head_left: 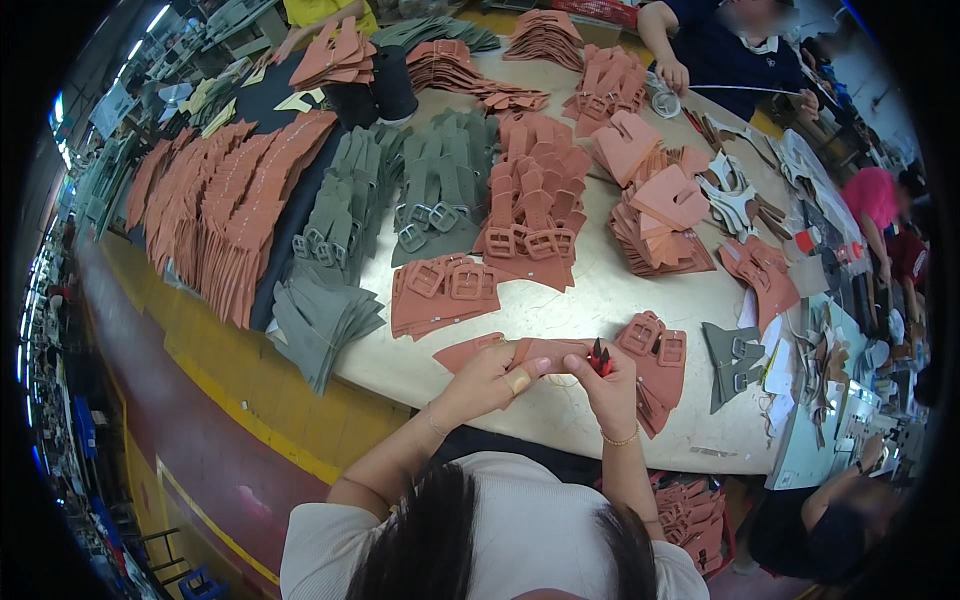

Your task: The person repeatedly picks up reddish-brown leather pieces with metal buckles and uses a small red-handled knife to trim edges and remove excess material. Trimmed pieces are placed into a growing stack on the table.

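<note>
Both hands meet over the near edge of the table, pinching a flat terracotta leather piece (553, 350) between them. My left hand (492, 378) grips its left end, thumb on top. My right hand (612, 388) closes on the other end and also carries a small red-handled tool with dark pointed tips (599, 357), probably snips; the fingers cover most of it. A loose terracotta piece (468, 350) lies beside my left hand. Just right of my right hand, a small stack of terracotta straps with covered buckles (652, 350) rests on the table.
Terracotta buckled pieces (445, 290) and rows of green straps (440, 165) cover the pale table (540, 312). Fanned terracotta stacks (235, 200) lie left, with green pieces (325, 315) at the edge. A co-worker (740, 60) stands across; another person (825, 520) is at lower right.
</note>
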### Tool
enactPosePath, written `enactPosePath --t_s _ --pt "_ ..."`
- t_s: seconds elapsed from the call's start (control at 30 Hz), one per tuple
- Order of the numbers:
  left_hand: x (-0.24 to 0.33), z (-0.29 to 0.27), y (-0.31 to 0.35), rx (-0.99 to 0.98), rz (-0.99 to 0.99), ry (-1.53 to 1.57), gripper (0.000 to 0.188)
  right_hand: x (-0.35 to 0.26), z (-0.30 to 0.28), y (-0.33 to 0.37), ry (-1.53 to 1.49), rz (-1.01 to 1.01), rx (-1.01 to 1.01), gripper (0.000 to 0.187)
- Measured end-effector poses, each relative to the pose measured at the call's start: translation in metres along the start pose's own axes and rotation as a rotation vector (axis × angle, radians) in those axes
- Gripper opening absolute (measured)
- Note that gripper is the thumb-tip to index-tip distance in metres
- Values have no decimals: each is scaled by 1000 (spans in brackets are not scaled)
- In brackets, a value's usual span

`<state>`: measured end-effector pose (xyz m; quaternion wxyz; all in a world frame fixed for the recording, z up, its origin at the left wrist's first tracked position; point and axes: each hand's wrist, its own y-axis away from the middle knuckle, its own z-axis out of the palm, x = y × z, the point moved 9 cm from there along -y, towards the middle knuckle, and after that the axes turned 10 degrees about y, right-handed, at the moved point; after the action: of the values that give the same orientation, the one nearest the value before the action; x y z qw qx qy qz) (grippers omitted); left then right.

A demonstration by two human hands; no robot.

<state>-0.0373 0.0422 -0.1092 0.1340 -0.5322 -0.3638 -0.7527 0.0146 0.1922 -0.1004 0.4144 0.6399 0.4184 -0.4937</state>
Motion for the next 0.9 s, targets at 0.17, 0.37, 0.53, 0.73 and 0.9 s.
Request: enactPosePath --t_s 0.17,0.37,0.53,0.73,0.9 --pt "18 -7 -1 68 165 144 31 -23 -28 -2 -1 -321 129 41" --pt "2 -14 -3 130 128 347 34 -19 -37 -2 162 -228 61 39" --pt "-2 -22 -8 145 82 333 34 -55 -24 -6 373 -472 10 32" --pt "22 -17 -5 60 150 345 34 -75 -24 -10 459 -493 -27 37" --pt "41 -14 -6 36 141 275 34 -75 -24 -17 319 -430 -61 39"
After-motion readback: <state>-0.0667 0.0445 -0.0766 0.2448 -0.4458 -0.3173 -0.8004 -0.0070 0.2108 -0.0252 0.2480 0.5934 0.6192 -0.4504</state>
